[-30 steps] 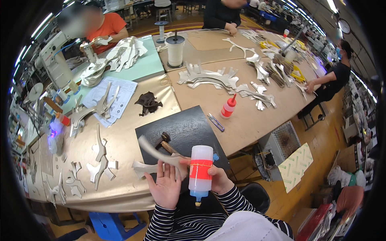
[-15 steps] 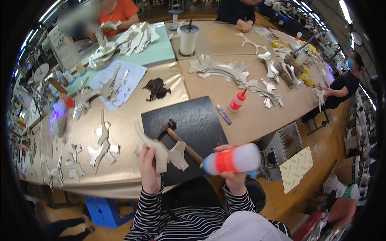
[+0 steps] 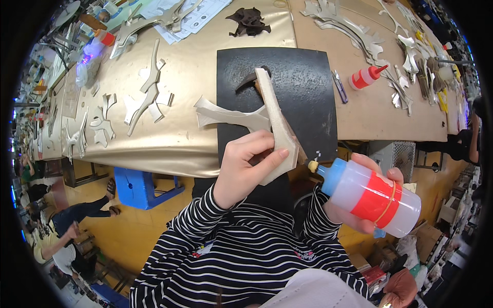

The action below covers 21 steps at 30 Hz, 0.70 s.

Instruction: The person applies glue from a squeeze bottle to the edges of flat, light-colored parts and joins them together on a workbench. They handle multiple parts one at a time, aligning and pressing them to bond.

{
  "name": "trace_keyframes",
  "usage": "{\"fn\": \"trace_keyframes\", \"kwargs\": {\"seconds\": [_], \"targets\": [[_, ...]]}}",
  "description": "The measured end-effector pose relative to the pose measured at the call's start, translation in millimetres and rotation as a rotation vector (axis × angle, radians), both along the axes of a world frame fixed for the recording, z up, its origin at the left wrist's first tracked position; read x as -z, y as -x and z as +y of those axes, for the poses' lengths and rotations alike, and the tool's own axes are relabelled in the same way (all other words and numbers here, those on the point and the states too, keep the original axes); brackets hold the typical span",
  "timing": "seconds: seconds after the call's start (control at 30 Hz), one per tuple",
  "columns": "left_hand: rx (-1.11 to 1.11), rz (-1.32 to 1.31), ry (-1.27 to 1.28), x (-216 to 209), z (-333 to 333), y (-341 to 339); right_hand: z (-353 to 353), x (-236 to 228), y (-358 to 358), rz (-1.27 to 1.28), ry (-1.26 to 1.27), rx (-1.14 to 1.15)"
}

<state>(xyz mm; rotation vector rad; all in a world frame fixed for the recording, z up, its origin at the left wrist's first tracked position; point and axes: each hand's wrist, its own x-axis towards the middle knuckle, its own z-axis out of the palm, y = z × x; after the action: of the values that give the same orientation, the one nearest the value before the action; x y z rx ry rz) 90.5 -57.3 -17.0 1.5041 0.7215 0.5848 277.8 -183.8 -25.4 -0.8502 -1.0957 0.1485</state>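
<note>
- The left hand (image 3: 245,167) is closed around a pale, branching cut-out piece (image 3: 267,123), thumb laid across its lower face and fingers curled behind; the fingertips are hidden by the piece itself.
- The piece is lifted off the table, over the near edge of a black mat (image 3: 303,87); 1 arm of it points away from the person, 2 shorter arms fork to the left.
- The right hand (image 3: 359,197) is wrapped round a translucent squeeze bottle (image 3: 372,197) with a red label and a blue cap; the palm and most fingers are hidden behind the bottle.
- The bottle lies almost level, its small tip just beside the lower right edge of the piece; whether the tip touches it cannot be told.
- Behind the piece, a dark hammer head (image 3: 249,79) shows on the mat; its handle is mostly covered by the piece.
- A second, smaller bottle with a red nozzle (image 3: 365,77) lies on the brown board to the right of the mat, a slim pen-like tool (image 3: 339,86) between them.
- More pale cut-outs (image 3: 146,95) lie scattered on the gold tabletop (image 3: 190,138) to the left; those at the far edges are bent and blurred by the lens.
- A blue stool (image 3: 138,187) stands under the table, partly hidden by it.
</note>
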Motion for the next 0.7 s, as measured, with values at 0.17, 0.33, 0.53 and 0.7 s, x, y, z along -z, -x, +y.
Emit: {"fn": "trace_keyframes", "kwargs": {"seconds": [0.17, 0.33, 0.53, 0.7], "targets": [[-0.029, 0.017, -0.123, -1, -1, 0, 1, 8, 7, 0.033, 0.04, -0.019], [-0.045, 0.062, -0.217, -2, -3, -2, 8, 8, 11, 0.059, 0.058, -0.026], [-0.119, -0.007, -0.34, 0, -4, -9, 13, 5, 10, 0.091, 0.073, -0.056], [-0.123, -0.007, -0.347, 0, -1, -8, 12, 2, 5, 0.039, 0.101, -0.094]]}}
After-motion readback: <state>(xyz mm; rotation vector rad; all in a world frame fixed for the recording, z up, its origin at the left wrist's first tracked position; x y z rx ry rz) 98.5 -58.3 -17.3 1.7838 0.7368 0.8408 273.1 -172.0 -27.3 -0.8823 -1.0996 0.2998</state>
